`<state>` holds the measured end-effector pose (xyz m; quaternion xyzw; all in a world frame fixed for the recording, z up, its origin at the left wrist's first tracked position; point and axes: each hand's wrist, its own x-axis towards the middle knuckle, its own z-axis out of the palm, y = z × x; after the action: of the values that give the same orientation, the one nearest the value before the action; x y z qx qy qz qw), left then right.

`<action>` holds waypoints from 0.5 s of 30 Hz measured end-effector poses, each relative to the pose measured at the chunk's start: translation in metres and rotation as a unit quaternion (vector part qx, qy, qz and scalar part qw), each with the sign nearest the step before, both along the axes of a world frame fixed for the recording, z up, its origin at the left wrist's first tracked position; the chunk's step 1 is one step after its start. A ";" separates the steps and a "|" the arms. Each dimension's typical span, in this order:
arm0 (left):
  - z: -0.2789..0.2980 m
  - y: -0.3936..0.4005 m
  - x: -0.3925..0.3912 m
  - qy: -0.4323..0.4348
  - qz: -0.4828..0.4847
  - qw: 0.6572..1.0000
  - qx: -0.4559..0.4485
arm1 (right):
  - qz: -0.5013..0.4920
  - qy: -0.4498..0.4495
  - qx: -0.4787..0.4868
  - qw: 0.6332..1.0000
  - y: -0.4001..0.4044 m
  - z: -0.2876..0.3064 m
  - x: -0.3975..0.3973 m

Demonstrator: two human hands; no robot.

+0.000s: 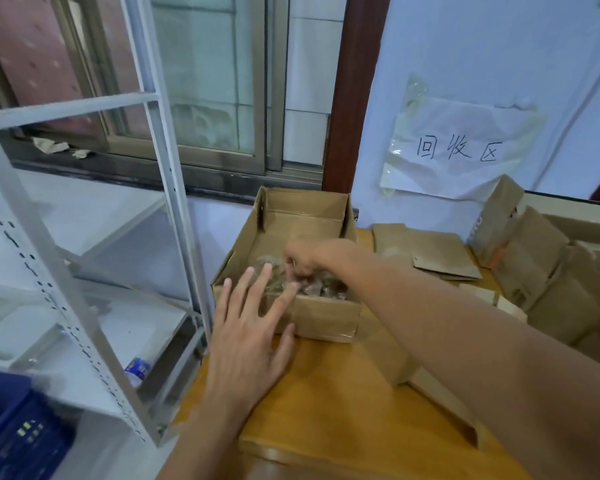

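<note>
Centre frame: right hand [302, 259] pinches clear packets [324, 289] inside 1 cardboard box [326, 318]; left hand [253, 330], 5 fingers spread loose, over its near rim. Slippery wrap could slip free.

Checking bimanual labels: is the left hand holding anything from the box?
No: the left hand is spread open at the near wall of the cardboard box, fingers straight, holding nothing.

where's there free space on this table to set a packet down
Bare wood lies on the table in front of the cardboard box, between the left hand and the right forearm. The box's far half is bare too. Crowded: the clear packets under the right hand, and the flat paper bags and stacked cartons to the right.
</note>
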<state>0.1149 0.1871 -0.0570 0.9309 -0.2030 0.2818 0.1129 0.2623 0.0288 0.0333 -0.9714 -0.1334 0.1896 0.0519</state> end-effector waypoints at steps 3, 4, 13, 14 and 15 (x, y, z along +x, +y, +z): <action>0.004 0.001 -0.003 -0.002 -0.010 1.000 -0.012 | -0.021 0.040 0.065 0.997 -0.004 0.022 -0.009; 0.004 0.002 -0.003 -0.001 -0.013 1.000 -0.016 | -0.017 0.032 0.070 0.997 -0.009 0.032 -0.014; 0.009 0.002 -0.026 -0.057 -0.143 0.984 -0.086 | -0.002 -0.132 -0.101 0.986 -0.119 0.120 -0.148; 0.011 -0.005 -0.036 -0.066 -0.151 0.980 -0.115 | -0.028 -0.132 -0.109 0.985 -0.133 0.119 -0.169; 0.015 -0.017 -0.049 -0.065 -0.154 0.972 -0.165 | -0.058 -0.155 -0.110 0.980 -0.146 0.114 -0.191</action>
<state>0.0663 0.1702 -0.0424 0.8367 -0.3017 0.3506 0.2933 0.0709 -0.1177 0.1477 -0.9949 -0.0616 0.0469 -0.0653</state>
